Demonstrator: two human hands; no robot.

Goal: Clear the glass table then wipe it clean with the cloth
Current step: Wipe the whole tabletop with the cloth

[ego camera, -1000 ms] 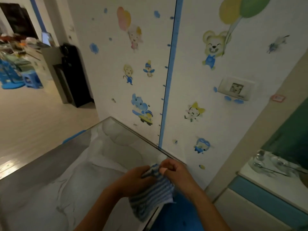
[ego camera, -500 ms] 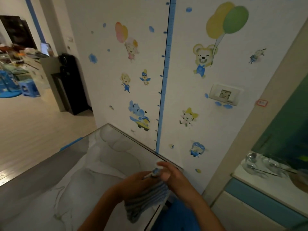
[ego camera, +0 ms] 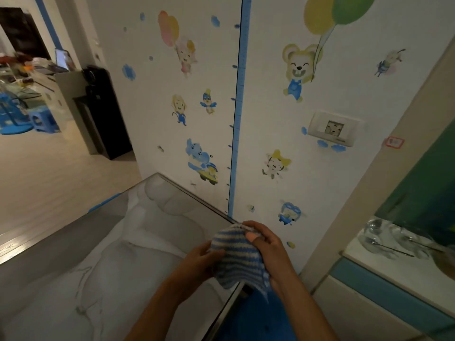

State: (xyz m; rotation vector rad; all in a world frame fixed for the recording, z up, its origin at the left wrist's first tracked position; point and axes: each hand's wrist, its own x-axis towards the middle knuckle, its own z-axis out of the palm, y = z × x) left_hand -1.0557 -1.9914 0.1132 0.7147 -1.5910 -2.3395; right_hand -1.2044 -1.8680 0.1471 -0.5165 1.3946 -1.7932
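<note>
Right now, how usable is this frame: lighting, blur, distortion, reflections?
Head view: dim indoor light with muted colours; wide-angle bending curves the blue height chart and the door frame; the glass table mirrors pale shapes, hiding any dirt; the glassware at right is smeared; both hands, left and right, and the striped cloth are fairly sharp.

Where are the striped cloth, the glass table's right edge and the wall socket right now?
striped cloth (ego camera: pixel 236 257): head view, middle of its blue and white stripes, between both hands.
glass table (ego camera: pixel 229 306): head view, on its metal right edge.
wall socket (ego camera: pixel 333 129): head view, centre of the white plate.
</note>
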